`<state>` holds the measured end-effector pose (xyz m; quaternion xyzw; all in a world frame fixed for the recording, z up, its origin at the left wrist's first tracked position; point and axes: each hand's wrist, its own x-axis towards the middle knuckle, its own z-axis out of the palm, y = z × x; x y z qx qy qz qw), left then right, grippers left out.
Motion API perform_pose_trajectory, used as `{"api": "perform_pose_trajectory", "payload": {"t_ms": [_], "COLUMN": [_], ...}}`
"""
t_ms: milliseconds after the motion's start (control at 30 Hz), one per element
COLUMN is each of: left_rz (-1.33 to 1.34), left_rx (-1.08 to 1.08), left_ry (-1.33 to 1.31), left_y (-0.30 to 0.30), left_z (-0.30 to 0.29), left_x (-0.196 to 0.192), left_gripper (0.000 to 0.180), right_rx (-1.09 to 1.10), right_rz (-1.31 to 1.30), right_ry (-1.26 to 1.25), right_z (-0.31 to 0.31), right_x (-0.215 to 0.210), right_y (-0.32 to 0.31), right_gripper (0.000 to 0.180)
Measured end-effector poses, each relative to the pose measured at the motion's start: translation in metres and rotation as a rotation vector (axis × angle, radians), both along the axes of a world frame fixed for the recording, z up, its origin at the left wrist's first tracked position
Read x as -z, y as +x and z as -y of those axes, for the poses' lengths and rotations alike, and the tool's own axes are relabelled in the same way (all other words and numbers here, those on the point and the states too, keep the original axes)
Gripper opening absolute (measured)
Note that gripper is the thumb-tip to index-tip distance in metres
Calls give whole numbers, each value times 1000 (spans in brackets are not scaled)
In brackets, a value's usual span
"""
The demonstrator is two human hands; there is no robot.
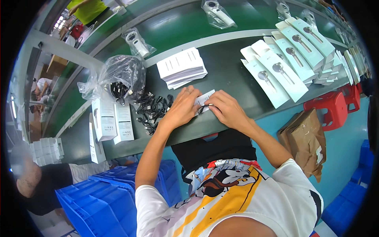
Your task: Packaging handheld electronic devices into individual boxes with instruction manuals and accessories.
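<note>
At the near edge of the dark green bench, my two hands work close together over a white printed leaflet (208,95). A short black cable (201,109) lies across the leaflet. My left hand (183,107) is closed on the leaflet's left side, with its fingertips partly hidden. My right hand (229,111) pinches the light-coloured plug end of the cable. Beside my left hand is a loose heap of black cables (152,108). Just beyond my hands lies a stack of white leaflets (181,68).
A clear plastic bag (125,73) of cables and several white boxes (104,120) stand at left. Open pale-green boxes (276,73) pile up at right. Bagged white devices (218,15) lie on a green strip beyond. Blue crates (100,201) and a red stool (329,110) are below.
</note>
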<state>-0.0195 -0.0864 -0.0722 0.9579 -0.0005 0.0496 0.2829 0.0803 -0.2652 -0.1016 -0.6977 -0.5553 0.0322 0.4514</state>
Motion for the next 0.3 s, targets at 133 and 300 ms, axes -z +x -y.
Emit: {"api": "perform_pose_trajectory", "payload": {"t_ms": [133,300], "left_rz": [-65,-59], "left_rx": [16,41], "left_ry": [-79,-56], "left_y": [6,8], "left_z": [-2,2], "left_x": [-10,-13], "left_gripper": [15,13], "right_rx": [-5,-44], "right_rz": [95,134], "right_ry": [10,-10], "right_z": [-2,-9], "right_x": [-8,-9], "right_y": [2,7], "right_gripper": [15,16]}}
